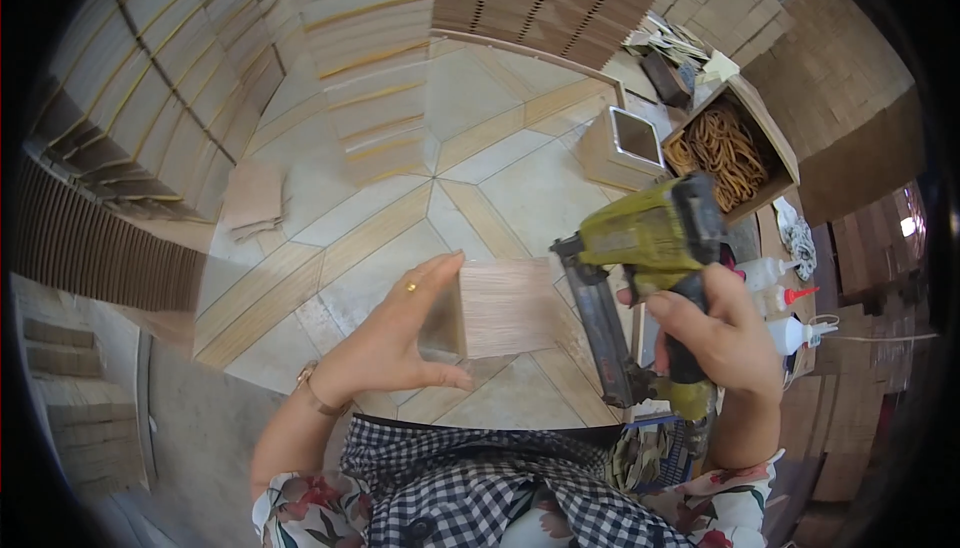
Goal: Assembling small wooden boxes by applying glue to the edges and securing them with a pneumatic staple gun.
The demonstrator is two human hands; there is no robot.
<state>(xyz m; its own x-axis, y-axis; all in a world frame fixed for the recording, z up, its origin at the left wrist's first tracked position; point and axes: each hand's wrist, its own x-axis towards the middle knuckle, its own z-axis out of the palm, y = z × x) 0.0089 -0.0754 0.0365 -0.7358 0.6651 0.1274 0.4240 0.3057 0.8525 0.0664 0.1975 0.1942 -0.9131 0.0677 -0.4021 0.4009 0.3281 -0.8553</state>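
Note:
In the middle of the tiled tabletop point(390, 238) lies a small square block-like piece of pale wood point(508, 306), with a light grained top face. My left hand point(385, 343) is spread around its left side. The fingers reach its far left corner, while the thumb points out below the near edge, a little apart from it. My right hand point(725, 333) grips a yellow-green and black nail gun point(645, 233) by its handle. The gun's nose points left, just beyond the wood's right edge and raised above the table. Its slanted black magazine runs down toward me.
Tall stacks of wooden panels point(370, 68) stand at the far left. Loose thin boards point(253, 196) lie on the left. At right are a square wooden box point(620, 148), a crate of brown rubber-band-like loops point(725, 153), and several white squeeze bottles point(790, 333).

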